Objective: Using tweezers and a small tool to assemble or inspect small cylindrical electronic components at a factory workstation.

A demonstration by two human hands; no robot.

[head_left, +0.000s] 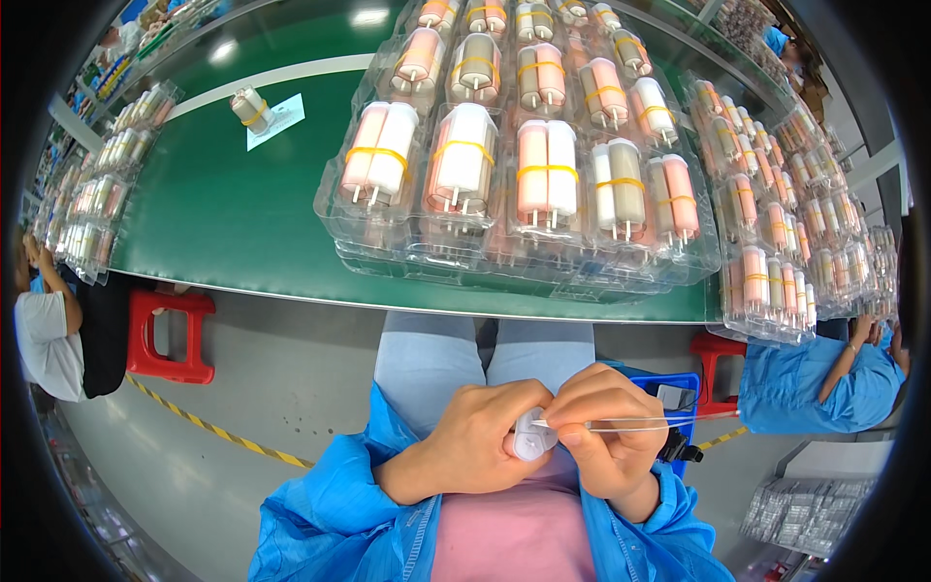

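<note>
Above my lap, my left hand (470,436) is closed around a small white, rounded piece (534,436) with its end facing up. My right hand (609,427) pinches a thin, clear, straw-like strip (635,424) that runs out to the right. A small white tip at its fingers touches or nearly touches the white piece; the fingers partly hide the contact. Beyond my hands, a stack of clear plastic trays (427,254) stands on the green table (233,213). In its pockets sit several pink, white and grey cylinder bundles (546,175), each ringed by a yellow band.
A lone banded bundle (251,111) stands by a pale paper slip (276,123) on the table. More filled trays (766,291) stand right. Red stools (173,339), a blue crate (674,398) and co-workers, one in a blue sleeve (800,383), flank me.
</note>
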